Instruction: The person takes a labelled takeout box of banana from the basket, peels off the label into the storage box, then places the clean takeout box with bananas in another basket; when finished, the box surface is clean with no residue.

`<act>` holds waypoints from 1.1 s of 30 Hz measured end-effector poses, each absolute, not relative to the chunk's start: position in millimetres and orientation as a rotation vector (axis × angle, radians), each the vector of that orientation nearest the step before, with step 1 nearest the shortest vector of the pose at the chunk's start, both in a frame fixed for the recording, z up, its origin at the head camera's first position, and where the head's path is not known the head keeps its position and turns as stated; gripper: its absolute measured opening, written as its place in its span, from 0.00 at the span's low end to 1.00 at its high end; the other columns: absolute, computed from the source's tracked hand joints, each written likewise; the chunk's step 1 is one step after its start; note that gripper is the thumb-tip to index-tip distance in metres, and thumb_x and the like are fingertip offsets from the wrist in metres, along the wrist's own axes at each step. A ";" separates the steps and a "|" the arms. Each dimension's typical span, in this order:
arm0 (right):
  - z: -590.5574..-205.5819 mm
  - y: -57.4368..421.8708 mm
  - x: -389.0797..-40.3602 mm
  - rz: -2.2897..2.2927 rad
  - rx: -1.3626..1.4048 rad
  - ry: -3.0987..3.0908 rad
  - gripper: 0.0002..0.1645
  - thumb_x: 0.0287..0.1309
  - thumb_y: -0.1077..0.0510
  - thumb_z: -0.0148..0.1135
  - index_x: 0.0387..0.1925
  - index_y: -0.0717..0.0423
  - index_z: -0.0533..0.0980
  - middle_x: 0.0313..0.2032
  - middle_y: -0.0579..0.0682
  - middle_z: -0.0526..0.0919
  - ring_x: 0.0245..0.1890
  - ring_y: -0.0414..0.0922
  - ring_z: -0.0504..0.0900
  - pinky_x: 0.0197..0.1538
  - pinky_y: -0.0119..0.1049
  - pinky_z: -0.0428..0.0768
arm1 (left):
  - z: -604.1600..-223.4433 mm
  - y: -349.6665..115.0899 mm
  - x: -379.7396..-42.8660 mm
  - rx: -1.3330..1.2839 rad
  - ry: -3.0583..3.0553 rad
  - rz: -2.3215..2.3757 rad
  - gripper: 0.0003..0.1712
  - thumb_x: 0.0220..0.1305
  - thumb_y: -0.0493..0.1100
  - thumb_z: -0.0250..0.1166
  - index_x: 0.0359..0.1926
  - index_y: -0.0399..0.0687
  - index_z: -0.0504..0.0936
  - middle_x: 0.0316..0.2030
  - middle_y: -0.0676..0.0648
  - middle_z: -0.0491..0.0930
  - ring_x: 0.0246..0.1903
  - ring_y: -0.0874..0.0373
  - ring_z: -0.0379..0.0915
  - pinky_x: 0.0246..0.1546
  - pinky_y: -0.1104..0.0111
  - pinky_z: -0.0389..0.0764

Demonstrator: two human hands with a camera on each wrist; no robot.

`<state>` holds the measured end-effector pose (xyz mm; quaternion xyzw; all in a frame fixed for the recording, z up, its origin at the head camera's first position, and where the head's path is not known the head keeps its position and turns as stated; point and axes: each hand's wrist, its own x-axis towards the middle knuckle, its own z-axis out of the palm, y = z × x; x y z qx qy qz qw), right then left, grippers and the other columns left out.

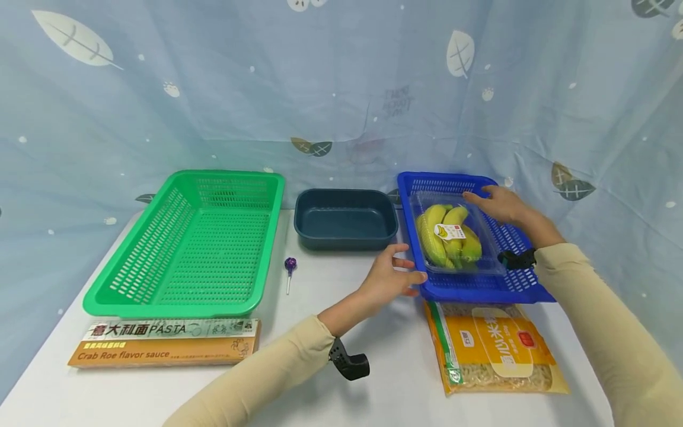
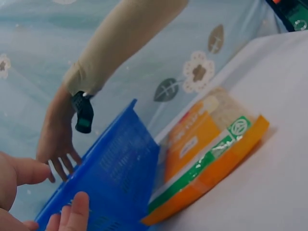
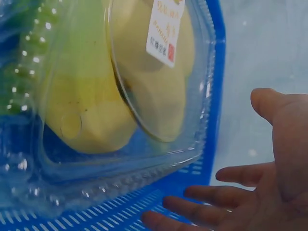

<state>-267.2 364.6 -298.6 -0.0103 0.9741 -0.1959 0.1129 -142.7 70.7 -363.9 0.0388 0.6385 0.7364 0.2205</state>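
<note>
A clear plastic box of bananas [image 1: 450, 240], with a white label on its lid, lies inside the blue basket [image 1: 480, 293]. My right hand [image 1: 504, 206] is above the basket's right side by the box, fingers spread and holding nothing. The right wrist view shows the fingers of that hand [image 3: 231, 197] apart from the box [image 3: 159, 149]. Beside the basket's left rim is my left hand [image 1: 386, 276], its fingers parted and nothing held. Whether its fingertips touch the rim I cannot tell.
A bag of noodles [image 1: 496, 350] lies in front of the blue basket. Left of it stand a dark blue bin [image 1: 347, 242] and a green basket [image 1: 256, 279]. Between these lies a purple lollipop [image 1: 290, 265]. A pasta box [image 1: 165, 344] lies before the green basket.
</note>
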 end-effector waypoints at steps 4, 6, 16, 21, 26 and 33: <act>-309.1 367.9 -272.9 -0.637 0.043 2.773 0.65 0.67 0.23 0.40 0.73 0.78 0.41 0.69 0.81 0.49 0.57 0.74 0.70 0.43 0.58 0.83 | -367.4 76.3 -143.1 0.087 1.746 2.054 0.40 0.58 0.31 0.73 0.70 0.48 0.66 0.46 0.43 0.75 0.33 0.52 0.83 0.34 0.61 0.87; -312.6 368.7 -275.0 -0.666 0.080 2.731 0.66 0.67 0.24 0.41 0.73 0.79 0.38 0.70 0.81 0.46 0.63 0.76 0.61 0.47 0.61 0.81 | -368.1 78.3 -143.7 0.088 1.739 2.062 0.40 0.58 0.30 0.72 0.69 0.47 0.66 0.45 0.43 0.74 0.34 0.52 0.83 0.34 0.61 0.87; -327.6 373.7 -284.2 -0.724 0.183 2.597 0.62 0.70 0.27 0.40 0.73 0.79 0.38 0.67 0.81 0.50 0.65 0.73 0.60 0.51 0.61 0.79 | -370.5 84.6 -145.4 0.100 1.726 2.105 0.41 0.56 0.24 0.70 0.68 0.46 0.67 0.43 0.42 0.74 0.31 0.53 0.80 0.34 0.61 0.87; -333.0 373.4 -287.3 -0.874 0.218 2.515 0.58 0.71 0.29 0.42 0.73 0.77 0.44 0.56 0.75 0.63 0.50 0.65 0.76 0.41 0.53 0.84 | -370.8 83.4 -146.9 0.089 1.704 2.128 0.41 0.54 0.22 0.70 0.68 0.47 0.68 0.42 0.42 0.74 0.31 0.52 0.81 0.33 0.61 0.87; -337.1 374.8 -290.4 -1.032 0.226 2.453 0.50 0.74 0.36 0.45 0.72 0.76 0.51 0.61 0.75 0.66 0.45 0.59 0.81 0.41 0.52 0.85 | -369.8 80.6 -148.6 0.081 1.696 2.130 0.42 0.54 0.22 0.70 0.68 0.48 0.68 0.42 0.42 0.74 0.31 0.52 0.81 0.33 0.61 0.87; -342.1 379.8 -289.6 -1.121 0.257 2.493 0.41 0.75 0.41 0.48 0.65 0.76 0.63 0.57 0.73 0.69 0.40 0.52 0.83 0.39 0.51 0.85 | -371.5 80.4 -149.7 0.085 1.698 2.126 0.42 0.54 0.22 0.70 0.68 0.48 0.67 0.42 0.42 0.74 0.31 0.53 0.80 0.33 0.61 0.87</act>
